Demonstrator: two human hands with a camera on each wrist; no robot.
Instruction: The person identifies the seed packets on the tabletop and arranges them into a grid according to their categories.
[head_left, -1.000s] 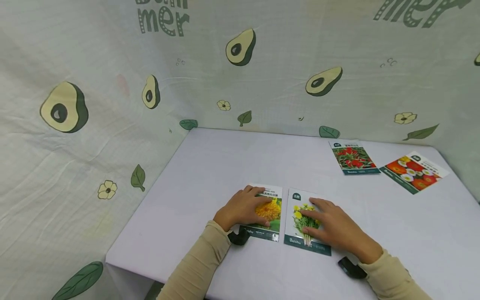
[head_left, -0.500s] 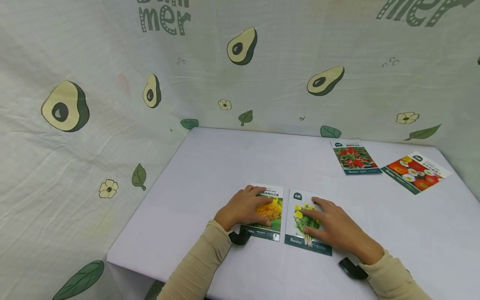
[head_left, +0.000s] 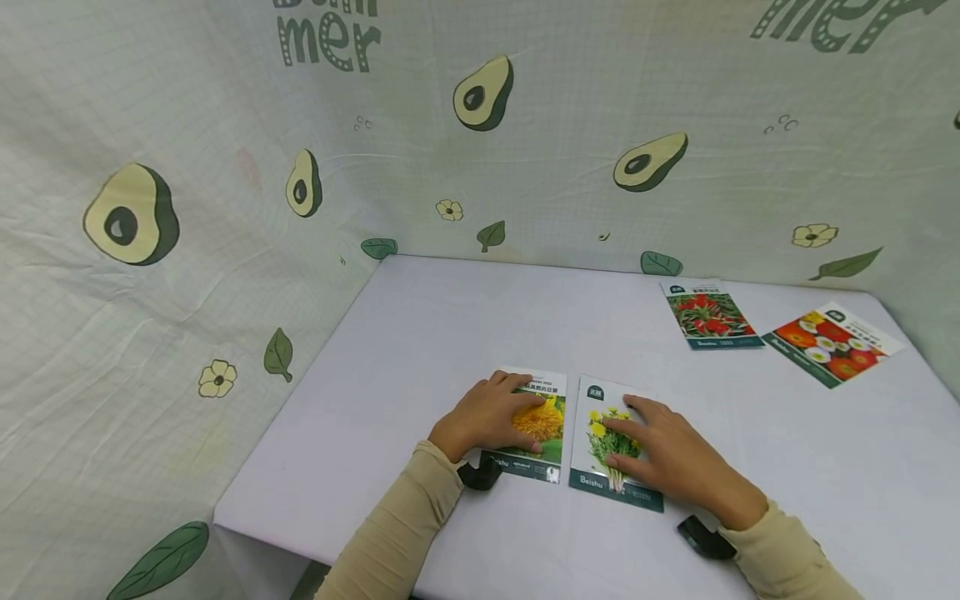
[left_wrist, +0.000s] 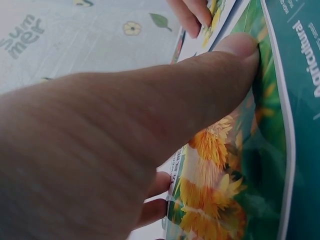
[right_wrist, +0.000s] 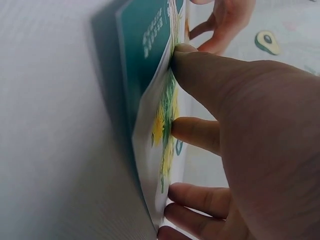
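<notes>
Two seed packets lie side by side near the front of the table, a narrow gap between them. My left hand (head_left: 491, 415) rests spread on the sunflower seed packet (head_left: 551, 429), which shows orange blooms and a green band. In the left wrist view the left thumb (left_wrist: 200, 90) touches the packet's face. My right hand (head_left: 667, 450) rests on the seed packet with yellow flowers on green stems (head_left: 592, 450). The right wrist view shows the thumb and fingertips touching that packet (right_wrist: 150, 125), the fingers fairly straight. Part of each packet is hidden under the hands.
At the back right lie a seed packet with red flowers (head_left: 712, 317) and a tilted one with orange, red and white flowers (head_left: 832, 343), their corners close together. A white cloth covers the table (head_left: 450, 317). An avocado-print curtain (head_left: 555, 208) hangs behind and at the left.
</notes>
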